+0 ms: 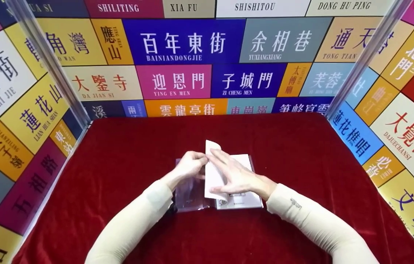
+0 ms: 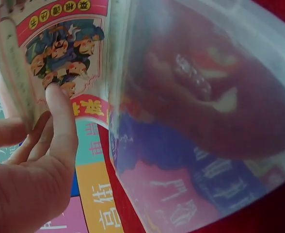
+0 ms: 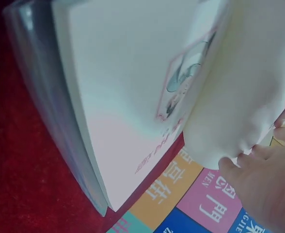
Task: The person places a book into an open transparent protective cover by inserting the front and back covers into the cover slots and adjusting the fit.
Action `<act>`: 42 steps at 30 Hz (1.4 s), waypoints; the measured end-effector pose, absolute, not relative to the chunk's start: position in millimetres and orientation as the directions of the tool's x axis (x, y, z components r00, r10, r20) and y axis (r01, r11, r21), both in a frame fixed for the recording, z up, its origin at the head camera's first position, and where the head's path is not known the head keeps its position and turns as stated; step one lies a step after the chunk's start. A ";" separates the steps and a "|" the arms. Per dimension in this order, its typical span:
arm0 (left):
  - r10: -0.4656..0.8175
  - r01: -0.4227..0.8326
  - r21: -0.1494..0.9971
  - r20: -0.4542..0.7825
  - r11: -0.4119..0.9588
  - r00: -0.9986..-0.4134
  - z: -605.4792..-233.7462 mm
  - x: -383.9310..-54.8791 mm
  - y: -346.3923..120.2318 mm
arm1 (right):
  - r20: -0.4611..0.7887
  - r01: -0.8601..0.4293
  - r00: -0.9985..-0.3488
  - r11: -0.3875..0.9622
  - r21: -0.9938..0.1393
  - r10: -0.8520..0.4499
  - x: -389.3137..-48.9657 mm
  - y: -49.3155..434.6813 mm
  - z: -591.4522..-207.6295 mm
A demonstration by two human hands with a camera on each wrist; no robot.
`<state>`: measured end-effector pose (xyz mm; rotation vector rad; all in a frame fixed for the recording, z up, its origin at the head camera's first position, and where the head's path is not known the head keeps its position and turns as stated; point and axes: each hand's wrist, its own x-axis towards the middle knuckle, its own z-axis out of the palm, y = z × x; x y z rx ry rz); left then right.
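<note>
A book with white pages lies on the cloth, its illustrated front cover raised nearly upright. My left hand pinches the free edge of that cover from the left, one finger lying on the picture of cartoon figures. Fingers spread and mostly straight, my right hand rests against the cover's white inner side; its fingertips reach the edge in the right wrist view. A clear plastic book jacket spreads flat to the left of the book, and part of it shows beyond the book's right edge.
Dark red velvet cloth covers the table. Panels with coloured street-name signs stand at the back and both sides, joined by clear corner posts. A small dark object sits by the jacket's lower left corner.
</note>
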<state>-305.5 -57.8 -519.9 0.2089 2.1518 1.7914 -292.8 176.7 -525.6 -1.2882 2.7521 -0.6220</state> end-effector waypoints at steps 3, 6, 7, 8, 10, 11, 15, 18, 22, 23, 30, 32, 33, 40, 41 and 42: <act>0.335 -0.104 0.964 -0.184 0.243 -0.924 -520.3 -303.3 -61.0 | 0.107 -0.737 -0.649 0.588 -0.333 -0.753 -292.3 176.3 -528.7; 0.327 -0.080 0.945 -0.187 0.317 -0.926 -521.7 -301.4 -64.5 | 0.076 -0.742 -0.644 0.597 -0.303 -0.761 -292.3 175.4 -530.1; 0.320 -0.068 0.937 -0.185 0.342 -0.929 -522.3 -301.0 -65.6 | 0.068 -0.744 -0.642 0.599 -0.295 -0.764 -292.6 175.2 -530.5; 0.311 -0.056 0.929 -0.179 0.365 -0.933 -522.9 -300.5 -66.7 | 0.062 -0.747 -0.640 0.600 -0.286 -0.766 -293.0 175.1 -530.8; 0.300 -0.014 0.906 -0.155 0.424 -0.941 -524.7 -300.3 -68.6 | 0.057 -0.752 -0.635 0.599 -0.275 -0.771 -293.7 174.9 -531.3; 0.296 0.014 0.890 -0.136 0.456 -0.946 -525.5 -300.0 -69.4 | 0.055 -0.752 -0.634 0.599 -0.274 -0.771 -293.9 174.9 -531.6; 0.266 0.173 0.744 -0.006 0.646 -0.964 -528.3 -301.0 -71.4 | 0.061 -0.754 -0.632 0.595 -0.279 -0.773 -294.1 174.3 -532.2; 0.208 0.195 0.585 0.045 0.787 -0.977 -529.0 -300.4 -71.3 | 0.058 -0.751 -0.636 0.599 -0.277 -0.770 -293.9 173.5 -533.0; 0.121 0.106 0.421 -0.008 0.901 -0.993 -527.3 -296.3 -68.0 | 0.054 -0.751 -0.638 0.605 -0.265 -0.768 -294.2 172.7 -534.4; 0.103 0.085 0.384 -0.028 0.919 -0.994 -527.3 -294.9 -66.4 | 0.055 -0.752 -0.637 0.604 -0.264 -0.769 -294.2 172.6 -534.7; 0.029 0.010 0.133 -0.140 0.991 -0.990 -533.2 -288.9 -52.0 | 0.059 -0.756 -0.633 0.600 -0.261 -0.772 -293.4 171.2 -533.0; 0.027 0.015 0.088 -0.140 0.996 -0.990 -534.5 -289.1 -48.7 | 0.060 -0.756 -0.633 0.600 -0.261 -0.772 -293.5 171.4 -533.0; 0.028 0.018 0.070 -0.138 0.997 -0.990 -535.1 -289.4 -47.3 | 0.059 -0.756 -0.634 0.601 -0.260 -0.771 -293.6 171.6 -533.3; 0.059 0.059 0.007 -0.136 0.998 -0.989 -536.5 -291.8 -42.2 | 0.039 -0.760 -0.629 0.604 -0.240 -0.776 -292.8 170.9 -537.1; 0.058 0.057 0.008 -0.140 0.998 -0.989 -536.5 -292.2 -42.5 | 0.036 -0.759 -0.630 0.606 -0.238 -0.776 -292.5 170.6 -537.2; 0.055 0.055 0.009 -0.142 0.998 -0.988 -536.6 -292.9 -42.9 | 0.032 -0.758 -0.631 0.607 -0.236 -0.775 -292.1 170.4 -537.1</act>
